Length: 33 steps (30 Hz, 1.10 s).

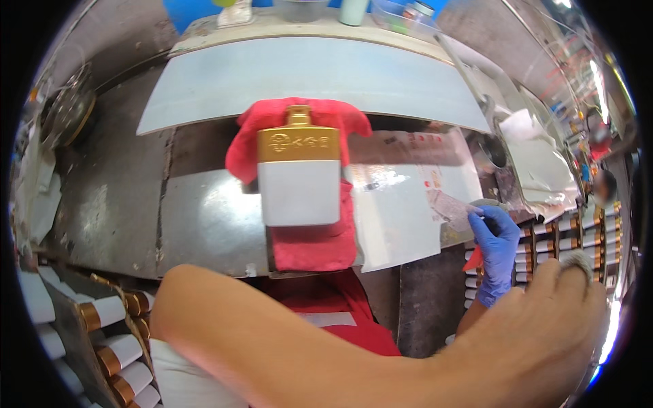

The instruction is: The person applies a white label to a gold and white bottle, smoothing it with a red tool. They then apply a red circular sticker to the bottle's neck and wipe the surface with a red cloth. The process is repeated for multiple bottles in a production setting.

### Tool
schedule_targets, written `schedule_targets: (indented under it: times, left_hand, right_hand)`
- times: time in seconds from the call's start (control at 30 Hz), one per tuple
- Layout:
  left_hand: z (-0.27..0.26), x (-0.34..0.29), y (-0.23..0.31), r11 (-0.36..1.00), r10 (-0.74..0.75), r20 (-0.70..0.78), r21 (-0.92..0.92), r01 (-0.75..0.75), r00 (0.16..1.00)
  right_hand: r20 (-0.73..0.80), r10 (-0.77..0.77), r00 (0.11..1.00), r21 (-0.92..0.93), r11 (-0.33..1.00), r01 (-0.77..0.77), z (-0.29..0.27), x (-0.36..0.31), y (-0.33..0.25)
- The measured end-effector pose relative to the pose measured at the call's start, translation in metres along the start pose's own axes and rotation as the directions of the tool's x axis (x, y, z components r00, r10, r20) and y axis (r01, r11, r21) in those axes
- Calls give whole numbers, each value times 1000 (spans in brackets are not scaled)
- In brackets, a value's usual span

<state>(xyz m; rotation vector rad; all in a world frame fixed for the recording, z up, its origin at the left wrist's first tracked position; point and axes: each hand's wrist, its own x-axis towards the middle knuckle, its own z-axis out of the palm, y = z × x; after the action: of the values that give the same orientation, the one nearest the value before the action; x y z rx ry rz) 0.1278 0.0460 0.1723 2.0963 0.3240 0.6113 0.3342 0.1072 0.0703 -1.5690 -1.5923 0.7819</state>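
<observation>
right hand (544, 326): reaches across to the far right, a wrapped fingertip over the racked bottles; grip hidden, cannot tell
left hand: out of view
racked white and gold bottles (578, 238): just beyond the right hand
flat white bottle with gold shoulder and cap (299, 173): lies on a red cloth (316, 245), cap pointing away, well left of the hand
blue-gloved hand (496, 245): another person's, just beside

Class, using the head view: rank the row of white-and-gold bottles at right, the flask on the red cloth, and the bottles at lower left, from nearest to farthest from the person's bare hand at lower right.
1. Row of white-and-gold bottles: right edge, just above the bare hand.
2. Flask: centre, lying on the red cloth.
3. Lower-left bottles: far left, across the frame.
</observation>
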Motion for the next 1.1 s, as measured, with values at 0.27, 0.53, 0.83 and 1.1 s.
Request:
schedule_targets:
  times: [0.27,0.53,0.83,1.1]
  left_hand:
    - [-17,-2,-17,986,-5,-41,-166,-2,999]
    - [-65,-54,-42,883,-445,-478,-374,283,757]
    - [-61,-150,-86,816,-511,-851,-438,377,118]
    - [-55,-161,-83,819,-514,-855,-465,337,72]
  right_hand:
    - [-89,60,994,122,991,-49,-39,27,27]
    - [-76,-71,995,-101,993,63,-111,150,47]
    - [-24,63,998,-616,785,-65,-119,335,213]
    - [-90,64,994,-783,612,-111,-109,313,168]
